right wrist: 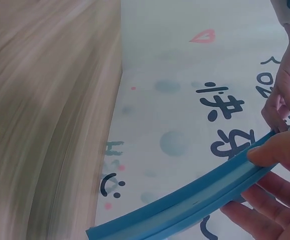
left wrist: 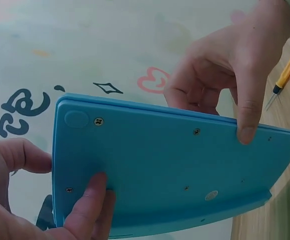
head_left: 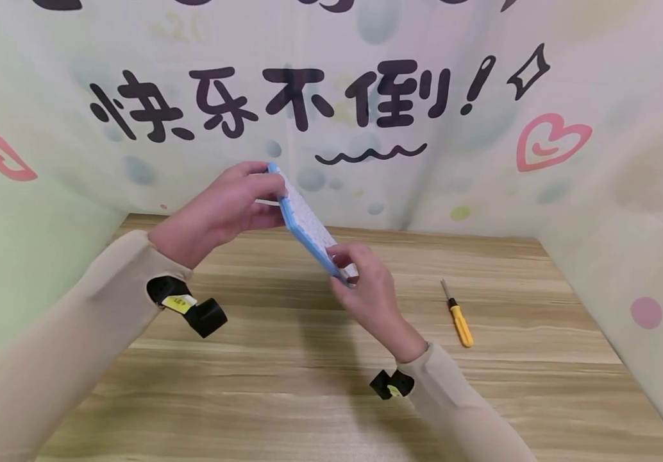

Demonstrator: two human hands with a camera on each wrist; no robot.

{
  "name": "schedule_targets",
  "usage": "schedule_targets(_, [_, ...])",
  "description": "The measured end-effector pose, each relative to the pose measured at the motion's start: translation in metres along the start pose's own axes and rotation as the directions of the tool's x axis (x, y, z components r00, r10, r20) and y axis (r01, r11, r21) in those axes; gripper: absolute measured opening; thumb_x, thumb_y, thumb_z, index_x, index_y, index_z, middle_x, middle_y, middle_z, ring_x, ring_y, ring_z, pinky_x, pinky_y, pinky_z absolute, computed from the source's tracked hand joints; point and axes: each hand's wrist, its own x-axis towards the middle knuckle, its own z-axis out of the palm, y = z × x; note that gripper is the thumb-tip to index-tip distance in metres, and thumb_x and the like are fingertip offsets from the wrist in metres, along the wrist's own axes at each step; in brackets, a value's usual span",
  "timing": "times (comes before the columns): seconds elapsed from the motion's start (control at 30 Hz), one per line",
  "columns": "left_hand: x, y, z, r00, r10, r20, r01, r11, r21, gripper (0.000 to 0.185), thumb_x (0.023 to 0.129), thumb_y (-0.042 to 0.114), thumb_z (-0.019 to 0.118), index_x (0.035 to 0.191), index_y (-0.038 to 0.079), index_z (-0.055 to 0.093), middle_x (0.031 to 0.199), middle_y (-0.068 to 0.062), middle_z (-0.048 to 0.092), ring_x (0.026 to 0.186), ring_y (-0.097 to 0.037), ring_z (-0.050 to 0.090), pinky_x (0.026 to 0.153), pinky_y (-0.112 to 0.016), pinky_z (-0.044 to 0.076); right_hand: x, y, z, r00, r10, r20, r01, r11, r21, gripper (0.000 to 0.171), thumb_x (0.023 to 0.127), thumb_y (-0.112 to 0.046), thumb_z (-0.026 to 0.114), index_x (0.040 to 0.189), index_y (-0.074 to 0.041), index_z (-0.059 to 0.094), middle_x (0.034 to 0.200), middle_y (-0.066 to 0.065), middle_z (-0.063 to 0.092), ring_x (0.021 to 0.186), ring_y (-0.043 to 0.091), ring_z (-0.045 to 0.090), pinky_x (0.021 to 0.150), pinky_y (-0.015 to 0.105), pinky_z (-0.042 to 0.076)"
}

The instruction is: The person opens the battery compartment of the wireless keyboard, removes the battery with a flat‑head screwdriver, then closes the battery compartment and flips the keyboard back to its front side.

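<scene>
Blue keyboard gripped at both ends by left hand and right hand, fingers curled, held above wooden table, yellow screwdriver laid nearby, printed backdrop behind.

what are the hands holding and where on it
Both hold one flat blue plastic keyboard in the air, tilted on edge: the left hand grips its far end, the right hand pinches its near end. The yellow-handled screwdriver lies untouched.

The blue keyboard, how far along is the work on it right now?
Little looks done: the blue keyboard is lifted off the table, gripped by left hand and right hand. Its back screws remain in. The screwdriver lies untouched on the table.
</scene>
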Motion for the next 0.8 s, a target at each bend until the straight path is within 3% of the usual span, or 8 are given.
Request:
schedule_targets(0.1, [0.004,0.002,0.004,1.0,0.009,-0.002,-0.009,1.0,-0.008,0.039,0.084,0.003,0.047,0.12,-0.006,0.034,0.107,-0.018,0.043,0.087,-0.027,0.057,0.085,-0.038,0.048,0.001,0.001,-0.001,0.999,-0.01,-0.033,0.01,1.0,0.025,0.033,0.071,0.013,0.067,0.1,-0.001,0.06,0.092,0.01,0.061,0.081,0.019,0.06,0.055,0.022,0.051])
schedule_targets(0.27, [0.009,0.005,0.011,1.0,0.013,-0.02,-0.013,1.0,0.028,0.044,0.087,0.007,0.048,0.125,0.0,0.029,0.1,-0.015,0.046,0.079,-0.022,0.058,0.085,-0.039,0.049,0.0,0.003,-0.004,0.997,-0.013,-0.074,0.018,0.997,0.076,0.031,0.072,0.013,0.067,0.1,0.0,0.06,0.092,0.01,0.061,0.082,0.02,0.06,0.056,0.026,0.053])
schedule_targets(0.5, [0.015,0.004,0.019,0.999,0.032,-0.039,-0.032,0.999,0.015,0.038,0.09,0.01,0.05,0.123,-0.003,0.034,0.101,-0.014,0.046,0.092,-0.024,0.054,0.089,-0.038,0.047,-0.002,0.004,-0.006,0.996,-0.007,-0.085,0.017,0.993,0.119,0.032,0.073,0.013,0.067,0.101,0.003,0.058,0.092,0.013,0.06,0.083,0.022,0.061,0.054,0.029,0.054])
schedule_targets(0.63, [0.018,0.003,0.022,0.998,0.028,-0.053,-0.028,1.0,-0.005,0.045,0.091,0.01,0.053,0.129,-0.002,0.032,0.109,-0.014,0.047,0.103,-0.026,0.051,0.092,-0.037,0.044,-0.001,0.004,-0.008,0.995,0.025,-0.096,-0.013,0.993,0.121,0.033,0.074,0.014,0.068,0.103,0.004,0.058,0.093,0.014,0.062,0.085,0.023,0.062,0.056,0.026,0.054])
schedule_targets(0.8, [0.023,0.002,0.029,0.996,0.013,-0.094,-0.016,1.0,-0.023,0.05,0.091,0.011,0.056,0.134,0.001,0.032,0.115,-0.015,0.048,0.104,-0.024,0.051,0.093,-0.036,0.044,0.0,0.003,-0.009,0.991,0.085,-0.104,-0.072,0.99,0.122,0.033,0.074,0.014,0.068,0.103,0.004,0.057,0.095,0.015,0.062,0.085,0.024,0.062,0.058,0.028,0.054])
